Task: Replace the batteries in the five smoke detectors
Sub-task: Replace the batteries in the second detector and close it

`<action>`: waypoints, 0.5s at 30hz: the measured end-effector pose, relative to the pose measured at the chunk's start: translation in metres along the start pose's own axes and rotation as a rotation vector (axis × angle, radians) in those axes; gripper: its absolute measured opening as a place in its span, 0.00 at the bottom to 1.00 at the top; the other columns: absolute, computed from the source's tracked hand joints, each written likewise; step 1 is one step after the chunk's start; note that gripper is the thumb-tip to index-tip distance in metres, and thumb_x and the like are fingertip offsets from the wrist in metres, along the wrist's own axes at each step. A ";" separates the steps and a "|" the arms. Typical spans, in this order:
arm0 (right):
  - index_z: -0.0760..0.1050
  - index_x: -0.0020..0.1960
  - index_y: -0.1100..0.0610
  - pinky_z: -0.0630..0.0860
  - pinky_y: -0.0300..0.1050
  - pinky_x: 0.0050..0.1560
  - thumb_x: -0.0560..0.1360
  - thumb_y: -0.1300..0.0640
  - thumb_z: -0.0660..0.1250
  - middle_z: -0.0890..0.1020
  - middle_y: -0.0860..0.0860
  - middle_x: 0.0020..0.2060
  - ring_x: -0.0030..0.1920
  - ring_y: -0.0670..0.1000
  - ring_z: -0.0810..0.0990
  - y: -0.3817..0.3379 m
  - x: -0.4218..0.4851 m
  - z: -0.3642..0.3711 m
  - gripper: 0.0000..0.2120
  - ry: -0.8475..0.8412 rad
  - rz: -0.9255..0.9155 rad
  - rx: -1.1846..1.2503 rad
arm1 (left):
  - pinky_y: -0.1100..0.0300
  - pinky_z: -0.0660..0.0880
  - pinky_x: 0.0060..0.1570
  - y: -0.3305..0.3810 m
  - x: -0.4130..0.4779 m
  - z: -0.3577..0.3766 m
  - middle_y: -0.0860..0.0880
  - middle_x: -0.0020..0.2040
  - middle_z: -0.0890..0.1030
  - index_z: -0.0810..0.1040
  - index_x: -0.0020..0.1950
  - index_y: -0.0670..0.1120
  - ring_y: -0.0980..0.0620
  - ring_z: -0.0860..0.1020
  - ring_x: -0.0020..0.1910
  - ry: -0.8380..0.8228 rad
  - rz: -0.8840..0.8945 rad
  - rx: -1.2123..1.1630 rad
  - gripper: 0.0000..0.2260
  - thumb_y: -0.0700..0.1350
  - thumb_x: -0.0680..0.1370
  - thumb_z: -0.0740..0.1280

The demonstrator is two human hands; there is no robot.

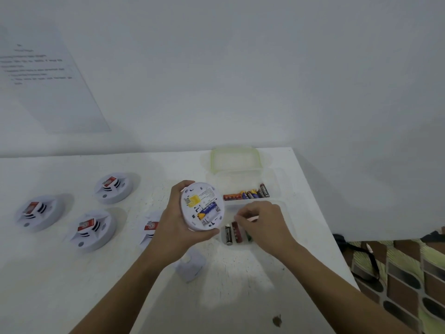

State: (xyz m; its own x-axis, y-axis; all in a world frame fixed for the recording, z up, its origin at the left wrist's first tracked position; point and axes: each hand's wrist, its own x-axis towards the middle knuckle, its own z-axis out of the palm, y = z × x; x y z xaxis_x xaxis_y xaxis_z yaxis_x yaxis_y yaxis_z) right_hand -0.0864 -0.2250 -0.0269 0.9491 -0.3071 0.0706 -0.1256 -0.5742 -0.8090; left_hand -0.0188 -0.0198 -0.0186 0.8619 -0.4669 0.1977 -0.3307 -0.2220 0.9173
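Observation:
My left hand (172, 227) grips a white smoke detector (201, 206) turned back side up, with a blue and yellow battery showing in its open compartment. My right hand (261, 221) hovers over the near clear tray (286, 213), its fingers curled together above three loose batteries (233, 233); what it pinches is too blurred to tell. The far clear tray (274, 179) holds a row of several batteries (246, 194). Three more detectors (113, 186) (39, 212) (92, 229) sit face up to the left. Another detector (150, 229) is partly hidden behind my left wrist.
A white battery cover (191, 266) lies on the white table (72, 285) under my left forearm. A green-rimmed lid (234, 157) rests behind the trays. The table's right edge runs beside a patterned floor (409, 285). A printed sheet (43, 73) hangs on the wall at left.

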 end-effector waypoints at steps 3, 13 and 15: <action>0.85 0.45 0.55 0.76 0.29 0.42 0.75 0.60 0.74 0.85 0.43 0.40 0.43 0.40 0.82 -0.013 -0.001 -0.005 0.02 0.046 -0.036 0.141 | 0.70 0.77 0.54 0.005 0.002 -0.001 0.66 0.58 0.75 0.65 0.69 0.51 0.61 0.76 0.63 0.001 0.011 -0.012 0.43 0.41 0.60 0.84; 0.85 0.49 0.54 0.83 0.43 0.47 0.67 0.54 0.81 0.79 0.47 0.51 0.52 0.47 0.82 -0.044 -0.006 0.007 0.13 0.061 0.001 0.336 | 0.68 0.79 0.50 0.018 0.010 0.006 0.70 0.54 0.73 0.64 0.67 0.51 0.61 0.77 0.58 0.032 0.030 0.026 0.45 0.53 0.57 0.83; 0.83 0.48 0.53 0.84 0.43 0.48 0.65 0.53 0.83 0.80 0.48 0.51 0.52 0.45 0.82 -0.043 -0.004 0.008 0.15 0.074 0.034 0.342 | 0.66 0.81 0.49 0.019 0.011 0.011 0.69 0.53 0.74 0.64 0.67 0.52 0.60 0.78 0.58 0.037 0.025 0.020 0.44 0.49 0.58 0.86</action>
State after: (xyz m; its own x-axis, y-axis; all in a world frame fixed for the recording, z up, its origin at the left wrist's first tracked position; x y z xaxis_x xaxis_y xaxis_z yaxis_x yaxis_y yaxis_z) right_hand -0.0827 -0.1927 0.0032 0.9210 -0.3829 0.0720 -0.0410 -0.2791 -0.9594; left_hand -0.0199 -0.0383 -0.0026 0.8670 -0.4403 0.2334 -0.3594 -0.2281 0.9049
